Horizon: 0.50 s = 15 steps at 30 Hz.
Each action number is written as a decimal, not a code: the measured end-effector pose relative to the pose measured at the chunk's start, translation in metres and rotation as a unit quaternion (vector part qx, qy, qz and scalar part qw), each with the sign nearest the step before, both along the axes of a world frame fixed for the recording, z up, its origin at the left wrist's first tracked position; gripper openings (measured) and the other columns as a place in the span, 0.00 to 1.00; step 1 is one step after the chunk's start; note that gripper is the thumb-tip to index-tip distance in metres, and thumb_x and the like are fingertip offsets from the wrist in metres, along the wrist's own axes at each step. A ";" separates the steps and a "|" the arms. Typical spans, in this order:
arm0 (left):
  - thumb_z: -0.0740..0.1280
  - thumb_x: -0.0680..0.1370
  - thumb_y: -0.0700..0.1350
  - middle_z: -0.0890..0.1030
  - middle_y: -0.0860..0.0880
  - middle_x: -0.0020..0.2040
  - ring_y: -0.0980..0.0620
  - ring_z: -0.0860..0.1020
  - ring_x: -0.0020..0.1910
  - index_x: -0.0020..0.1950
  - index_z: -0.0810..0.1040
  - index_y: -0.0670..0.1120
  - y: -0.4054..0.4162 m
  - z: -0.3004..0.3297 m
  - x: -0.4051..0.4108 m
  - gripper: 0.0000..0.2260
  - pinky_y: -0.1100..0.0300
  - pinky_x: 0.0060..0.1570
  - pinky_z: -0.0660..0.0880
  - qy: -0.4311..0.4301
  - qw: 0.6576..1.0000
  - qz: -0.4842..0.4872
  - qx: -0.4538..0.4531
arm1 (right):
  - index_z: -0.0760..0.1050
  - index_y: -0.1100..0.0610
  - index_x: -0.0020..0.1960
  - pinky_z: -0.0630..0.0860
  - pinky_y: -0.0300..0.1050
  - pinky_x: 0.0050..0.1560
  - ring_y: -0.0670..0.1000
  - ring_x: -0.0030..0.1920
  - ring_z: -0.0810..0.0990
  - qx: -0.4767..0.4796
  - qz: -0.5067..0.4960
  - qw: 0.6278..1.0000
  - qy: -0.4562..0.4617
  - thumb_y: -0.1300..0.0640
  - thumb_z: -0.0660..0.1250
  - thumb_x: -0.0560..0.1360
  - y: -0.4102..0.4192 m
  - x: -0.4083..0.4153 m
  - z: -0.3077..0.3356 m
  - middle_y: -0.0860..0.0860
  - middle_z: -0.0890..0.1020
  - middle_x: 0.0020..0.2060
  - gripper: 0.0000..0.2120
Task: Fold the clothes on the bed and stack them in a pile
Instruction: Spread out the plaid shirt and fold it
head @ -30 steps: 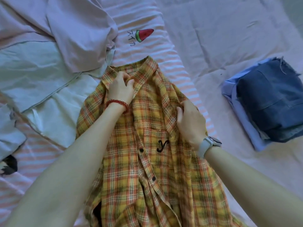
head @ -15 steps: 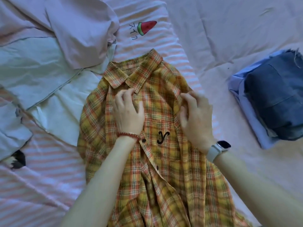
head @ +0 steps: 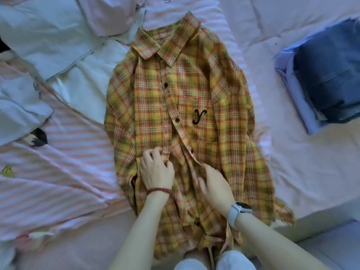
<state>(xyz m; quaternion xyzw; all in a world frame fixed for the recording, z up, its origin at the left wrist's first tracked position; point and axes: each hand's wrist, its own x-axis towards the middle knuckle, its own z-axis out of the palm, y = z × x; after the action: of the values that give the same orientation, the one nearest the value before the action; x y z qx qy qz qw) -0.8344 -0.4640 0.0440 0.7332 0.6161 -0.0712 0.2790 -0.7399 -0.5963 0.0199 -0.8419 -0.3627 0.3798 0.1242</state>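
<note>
A yellow and orange plaid shirt (head: 194, 98) lies front up on the bed, collar at the far end, with black buttons and a black "y" on its chest pocket. Its hem hangs over the near edge of the bed. My left hand (head: 156, 169), with a red bead bracelet, sits on the lower left front panel, its fingertips curled into the panel's edge. My right hand (head: 214, 185), with a pale watch at the wrist, rests on the button placket just right of it, fingers laid fairly flat. A folded pile (head: 323, 78), denim on top of a light blue garment, sits at the right.
Unfolded clothes cover the left of the bed: a pink striped garment (head: 64, 172), pale white pieces (head: 48, 39) and a pink piece (head: 109, 14) at the top. The pink sheet (head: 292, 168) shows between the shirt and the pile. The bed's near edge runs at lower right.
Both hands have slid down the shirt front from the collar and chest to its lower part. The shirt now lies flatter and straighter, with the whole collar in view.
</note>
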 end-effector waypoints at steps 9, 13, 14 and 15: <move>0.64 0.78 0.44 0.79 0.42 0.57 0.43 0.75 0.57 0.59 0.78 0.41 0.008 0.028 -0.049 0.12 0.58 0.51 0.69 -0.095 0.990 0.102 -0.011 | 0.73 0.58 0.66 0.65 0.41 0.18 0.51 0.23 0.70 0.124 0.039 0.985 -0.115 0.64 0.68 0.73 -0.005 -0.024 0.049 0.53 0.76 0.37 0.22; 0.62 0.79 0.44 0.79 0.41 0.56 0.44 0.76 0.57 0.60 0.76 0.37 0.023 0.050 -0.069 0.14 0.55 0.57 0.70 -0.164 0.974 0.149 -0.035 | 0.49 0.50 0.76 0.67 0.43 0.29 0.53 0.42 0.73 0.046 0.169 0.982 -0.071 0.62 0.58 0.77 -0.008 -0.048 0.045 0.54 0.70 0.55 0.32; 0.62 0.79 0.44 0.80 0.43 0.53 0.46 0.76 0.53 0.58 0.77 0.37 0.026 0.057 -0.072 0.13 0.58 0.54 0.71 -0.189 0.968 0.164 -0.032 | 0.46 0.49 0.76 0.69 0.43 0.32 0.53 0.48 0.72 0.037 0.187 0.980 -0.049 0.63 0.57 0.77 -0.009 -0.053 0.040 0.54 0.67 0.59 0.33; 0.62 0.79 0.43 0.80 0.46 0.48 0.48 0.76 0.49 0.54 0.78 0.37 0.030 0.063 -0.074 0.11 0.62 0.47 0.70 -0.218 0.959 0.179 -0.026 | 0.45 0.49 0.77 0.72 0.44 0.35 0.54 0.52 0.71 0.029 0.194 0.980 -0.020 0.62 0.56 0.77 -0.010 -0.056 0.038 0.53 0.64 0.63 0.33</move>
<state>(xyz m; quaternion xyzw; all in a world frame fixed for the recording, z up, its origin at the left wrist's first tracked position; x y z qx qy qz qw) -0.9087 -0.4341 0.1069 0.6012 0.6593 0.1260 0.4337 -0.7955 -0.6060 0.0580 -0.7591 -0.5323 0.3689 0.0654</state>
